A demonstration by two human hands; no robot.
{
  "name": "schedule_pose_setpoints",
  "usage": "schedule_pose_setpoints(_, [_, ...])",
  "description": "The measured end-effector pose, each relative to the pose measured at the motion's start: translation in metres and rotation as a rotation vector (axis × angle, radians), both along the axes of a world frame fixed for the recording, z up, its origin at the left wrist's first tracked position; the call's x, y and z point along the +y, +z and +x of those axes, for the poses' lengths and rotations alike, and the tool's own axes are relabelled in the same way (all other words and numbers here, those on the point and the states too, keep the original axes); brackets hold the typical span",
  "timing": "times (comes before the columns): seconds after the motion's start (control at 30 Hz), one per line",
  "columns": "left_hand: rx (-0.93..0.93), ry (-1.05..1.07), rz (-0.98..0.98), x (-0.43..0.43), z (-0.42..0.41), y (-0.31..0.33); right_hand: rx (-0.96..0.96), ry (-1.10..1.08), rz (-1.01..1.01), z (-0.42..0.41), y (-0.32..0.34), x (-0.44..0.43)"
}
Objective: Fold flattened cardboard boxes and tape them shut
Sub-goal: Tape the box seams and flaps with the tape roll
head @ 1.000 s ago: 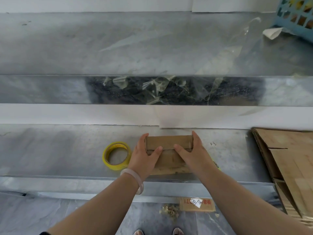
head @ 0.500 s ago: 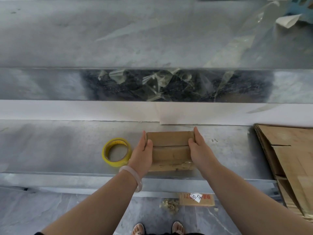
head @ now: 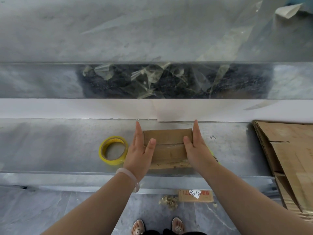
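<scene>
A small folded cardboard box (head: 167, 138) stands on the metal shelf (head: 50, 146) in front of me, with clear tape along its top seam. My left hand (head: 140, 150) lies flat against the box's left side, fingers straight, thumb on the top. My right hand (head: 196, 146) presses the right side the same way, thumb on the top near the seam. A yellow tape roll (head: 113, 150) lies flat on the shelf just left of my left hand.
A stack of flattened cardboard (head: 288, 158) leans at the right end of the shelf. Crumpled clear tape scraps (head: 149, 78) cling to the ledge above. A small labelled cardboard piece (head: 194, 195) and debris lie on the floor below.
Both thumbs have moved back onto the box top after sliding out to the sides half a second ago. The box stays in place on the shelf.
</scene>
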State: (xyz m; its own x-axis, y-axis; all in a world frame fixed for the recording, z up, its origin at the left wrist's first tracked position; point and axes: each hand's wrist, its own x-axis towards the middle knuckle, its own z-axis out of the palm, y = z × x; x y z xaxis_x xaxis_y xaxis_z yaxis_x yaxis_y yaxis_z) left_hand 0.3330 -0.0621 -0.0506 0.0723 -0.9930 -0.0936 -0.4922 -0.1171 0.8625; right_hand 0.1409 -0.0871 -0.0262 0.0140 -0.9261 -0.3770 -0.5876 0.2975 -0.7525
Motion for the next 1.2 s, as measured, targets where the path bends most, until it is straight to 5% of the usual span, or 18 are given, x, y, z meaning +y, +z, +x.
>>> schedule_pose_setpoints(0.23, [-0.826,-0.224,-0.046,-0.006,0.012,0.017,0.387,0.234,-0.121,-0.002,-0.001,-0.003])
schedule_pose_setpoints(0.37, [-0.998,-0.291,-0.031,-0.012,0.011,0.022,0.565,0.294,-0.187,-0.001,0.002,-0.004])
schedule_pose_setpoints(0.47, [-0.87,-0.227,-0.117,-0.006,0.012,0.018,0.541,0.303,-0.209,-0.003,0.004,-0.003])
schedule_pose_setpoints(0.53, [-0.493,-0.042,-0.175,0.003,0.008,0.009,0.348,0.237,-0.171,-0.006,0.002,0.0])
schedule_pose_setpoints(0.67, [0.3,0.357,0.041,0.008,-0.006,0.002,-0.155,-0.091,-0.006,-0.005,0.004,0.006])
schedule_pose_setpoints(0.77, [0.203,0.387,0.08,0.01,-0.008,0.004,-0.321,-0.168,0.102,-0.002,0.01,0.005])
schedule_pose_setpoints(1.03, [-0.418,0.148,0.004,-0.002,0.001,0.011,-0.022,-0.064,0.033,0.002,0.015,0.0])
schedule_pose_setpoints(1.2, [-0.345,0.178,0.043,0.0,-0.001,0.01,-0.215,-0.141,0.116,-0.002,0.019,0.002])
